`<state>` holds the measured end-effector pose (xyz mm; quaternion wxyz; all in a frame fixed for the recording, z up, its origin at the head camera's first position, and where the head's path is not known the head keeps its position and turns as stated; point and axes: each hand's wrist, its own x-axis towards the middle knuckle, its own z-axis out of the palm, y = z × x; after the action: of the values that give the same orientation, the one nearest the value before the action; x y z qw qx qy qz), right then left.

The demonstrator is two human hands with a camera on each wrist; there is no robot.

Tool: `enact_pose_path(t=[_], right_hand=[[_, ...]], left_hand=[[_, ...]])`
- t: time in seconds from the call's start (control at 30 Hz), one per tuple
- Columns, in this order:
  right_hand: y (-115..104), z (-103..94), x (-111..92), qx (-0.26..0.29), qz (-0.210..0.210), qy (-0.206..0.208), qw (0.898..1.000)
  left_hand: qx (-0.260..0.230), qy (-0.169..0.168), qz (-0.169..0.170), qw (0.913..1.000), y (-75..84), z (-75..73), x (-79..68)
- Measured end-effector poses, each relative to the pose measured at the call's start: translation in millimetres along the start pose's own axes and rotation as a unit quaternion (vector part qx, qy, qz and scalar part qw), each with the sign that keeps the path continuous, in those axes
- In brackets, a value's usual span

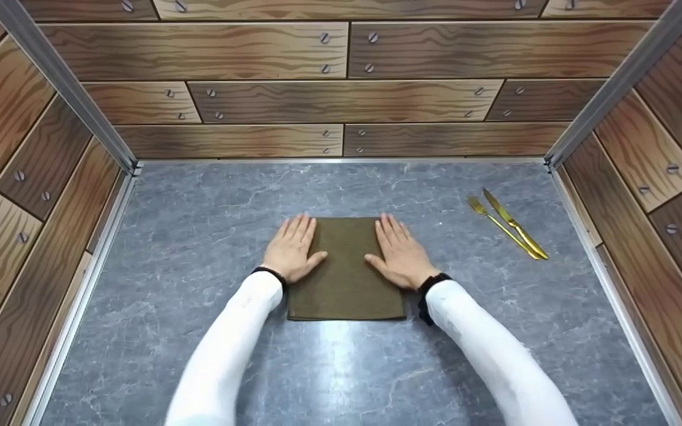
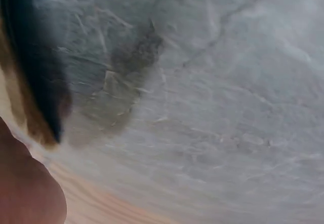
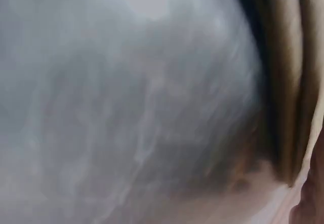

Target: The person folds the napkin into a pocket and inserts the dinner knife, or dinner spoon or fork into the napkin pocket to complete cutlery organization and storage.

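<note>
A folded olive-brown cloth [image 1: 347,272] lies flat on the grey marbled tabletop [image 1: 199,225]. My left hand [image 1: 295,248] rests palm down along its left edge, fingers straight and thumb over the cloth. On the opposite edge my right hand [image 1: 399,251] lies flat in the same way, thumb pointing inward. The left wrist view shows a dark strip of cloth edge [image 2: 30,72] with part of the hand [image 2: 30,193] below. In the right wrist view, stacked cloth folds [image 3: 286,82] show at the right side, blurred.
A gold fork [image 1: 504,228] and a gold knife [image 1: 515,223] lie side by side at the right of the table. Wood-patterned walls with metal edging [image 1: 341,160] enclose the back and both sides.
</note>
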<state>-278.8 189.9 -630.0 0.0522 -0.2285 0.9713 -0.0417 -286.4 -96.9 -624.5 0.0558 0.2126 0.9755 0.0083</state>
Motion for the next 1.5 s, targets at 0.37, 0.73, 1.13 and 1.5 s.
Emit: enact_pose_path(t=[0.37,0.73,1.13,1.5], right_hand=[[-32,11.5,-40,-0.002,-0.082,-0.005,0.997],[-16,30.5,-49,0.018,-0.108,0.051,0.993],[-17,31.9,-49,0.017,-0.107,0.037,0.993],[-17,31.4,-50,0.026,-0.097,0.021,0.995]], left_hand=[[-0.021,-0.010,0.117,0.9928,8.5,19.6,-39.0],[-0.020,0.005,0.114,0.9933,2.0,29.3,-44.0],[0.005,0.008,0.111,0.9937,1.6,34.7,-43.9],[0.011,0.003,0.107,0.9942,0.4,39.3,-42.1]])
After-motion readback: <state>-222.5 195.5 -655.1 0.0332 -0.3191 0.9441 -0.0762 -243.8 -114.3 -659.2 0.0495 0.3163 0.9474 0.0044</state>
